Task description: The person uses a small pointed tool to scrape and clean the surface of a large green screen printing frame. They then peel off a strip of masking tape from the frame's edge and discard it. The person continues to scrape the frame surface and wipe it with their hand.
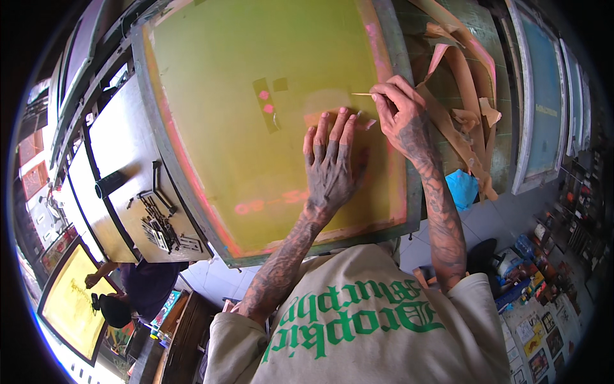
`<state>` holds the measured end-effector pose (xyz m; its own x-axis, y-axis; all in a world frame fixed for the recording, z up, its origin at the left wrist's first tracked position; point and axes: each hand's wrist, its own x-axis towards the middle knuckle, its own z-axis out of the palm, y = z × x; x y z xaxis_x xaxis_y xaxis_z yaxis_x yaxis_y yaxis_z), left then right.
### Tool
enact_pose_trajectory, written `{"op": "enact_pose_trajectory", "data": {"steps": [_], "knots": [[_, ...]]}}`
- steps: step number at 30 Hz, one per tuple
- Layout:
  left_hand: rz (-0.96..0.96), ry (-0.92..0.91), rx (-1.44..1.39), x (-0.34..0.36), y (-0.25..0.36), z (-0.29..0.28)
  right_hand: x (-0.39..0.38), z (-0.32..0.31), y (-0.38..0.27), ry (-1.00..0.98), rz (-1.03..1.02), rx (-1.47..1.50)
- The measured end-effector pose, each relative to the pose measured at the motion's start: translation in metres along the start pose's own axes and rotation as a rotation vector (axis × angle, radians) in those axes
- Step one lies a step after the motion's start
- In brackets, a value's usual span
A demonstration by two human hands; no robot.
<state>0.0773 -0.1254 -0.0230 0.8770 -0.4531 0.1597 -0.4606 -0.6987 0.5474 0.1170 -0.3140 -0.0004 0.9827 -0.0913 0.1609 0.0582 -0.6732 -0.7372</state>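
A large screen-printing screen (pixel 236 160) with olive-yellow mesh lies in front of me, its grey frame edged inside with pink stains. My left hand (pixel 329 163) rests palm down on the mesh, fingers stretched out and pointing away from me. Just to its right, my right hand (pixel 401 115) is pinched round a thin wooden stick (pixel 360 95), whose tip points left over the mesh. Near the left fingertips are a paler patch (pixel 327 99) and a small pinkish scrap (pixel 370 124). Further left, two pink spots (pixel 266 102) sit on a darker strip of mesh.
Crumpled brown tape strips (pixel 470 112) and a blue crumpled piece (pixel 462 189) lie right of the screen. Hex keys and other tools (pixel 160 224) lie on a table at left. Beyond, another person (pixel 137 291) works at a yellow screen (pixel 70 297). More framed screens (pixel 540 102) stand at far right.
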Motion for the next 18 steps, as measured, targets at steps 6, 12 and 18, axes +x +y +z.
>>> {"op": "enact_pose_trajectory", "data": {"steps": [6,12,18], "knots": [[0.011,0.015,0.016,0.000,-0.001,0.002,0.000,0.001,0.005,0.024,0.006,0.017],[0.008,0.014,0.004,0.000,0.000,0.001,0.001,0.004,0.010,0.023,-0.040,0.075],[-0.003,0.001,0.004,0.001,0.000,-0.001,-0.002,0.000,0.008,0.060,-0.008,0.092]]}}
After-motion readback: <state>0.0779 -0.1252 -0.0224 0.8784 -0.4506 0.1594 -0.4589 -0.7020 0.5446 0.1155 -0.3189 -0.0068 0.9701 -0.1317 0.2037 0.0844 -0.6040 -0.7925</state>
